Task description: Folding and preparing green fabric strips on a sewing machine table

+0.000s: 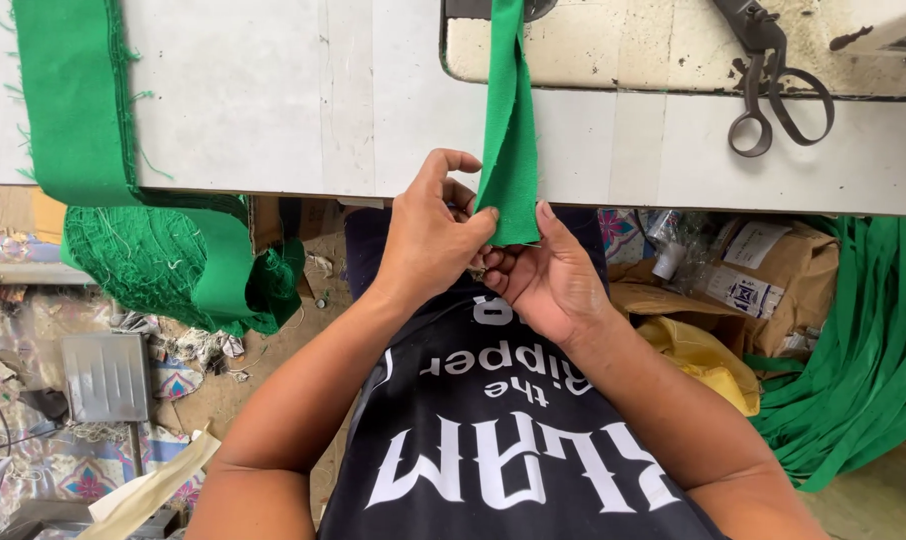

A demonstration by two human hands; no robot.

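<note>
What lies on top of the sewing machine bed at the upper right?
Dark scissors lie on the worn cream sewing machine bed; a green fabric strip hangs over its front edge, hiding what's beneath.

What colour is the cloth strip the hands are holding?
Green. The cloth strip, pinched by both hands, shows best in the head view.

Brown cardboard box (773,275), white label (741,290), floor right.
</note>
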